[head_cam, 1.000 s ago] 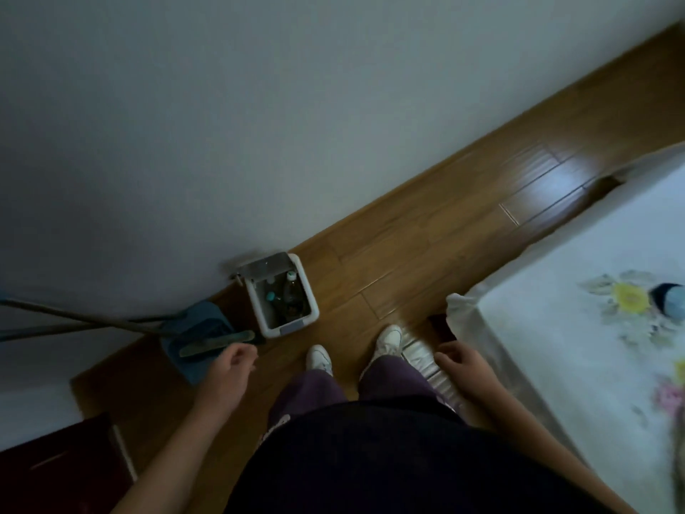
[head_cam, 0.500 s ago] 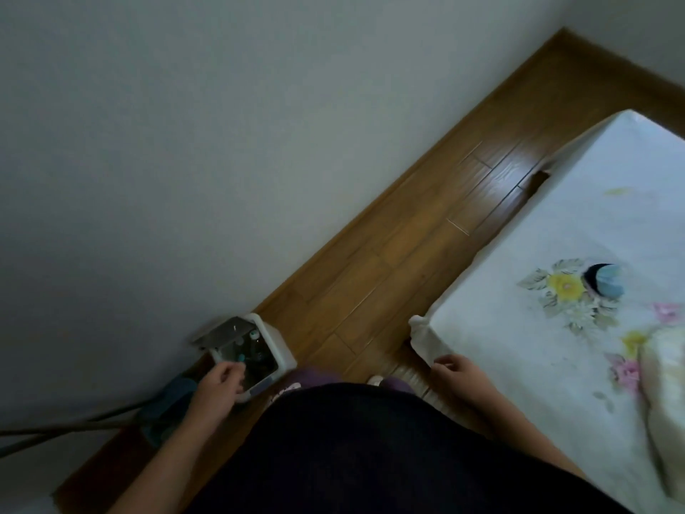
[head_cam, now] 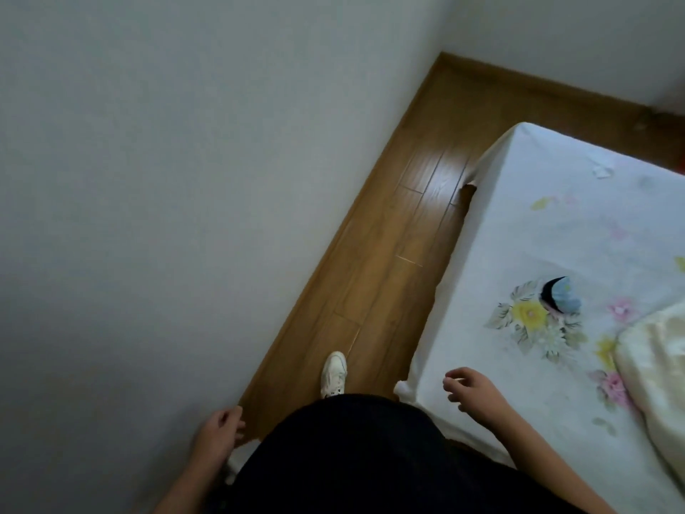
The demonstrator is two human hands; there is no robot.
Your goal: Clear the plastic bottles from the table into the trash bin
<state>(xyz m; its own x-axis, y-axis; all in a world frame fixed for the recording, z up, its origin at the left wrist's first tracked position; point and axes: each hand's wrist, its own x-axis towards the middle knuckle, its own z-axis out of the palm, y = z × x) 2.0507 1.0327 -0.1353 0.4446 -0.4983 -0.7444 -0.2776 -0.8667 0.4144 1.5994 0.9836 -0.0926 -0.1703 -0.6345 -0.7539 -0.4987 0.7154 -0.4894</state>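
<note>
The left hand (head_cam: 218,432) hangs low beside the plain matte wall (head_cam: 166,217) with fingers loosely curled and its grip holding nothing, and the right hand (head_cam: 472,393) hovers over the near corner of the bench (head_cam: 556,217), fingers spread and its grip likewise released. A smooth white cloth printed with flowers covers the bench, and on it lies a rounded pale-blue and black object (head_cam: 561,294), too blurred to identify as a bottle. One white shoe (head_cam: 333,374) stands on the glossy wooden plank floor (head_cam: 400,235); no trash bin is in view.
</note>
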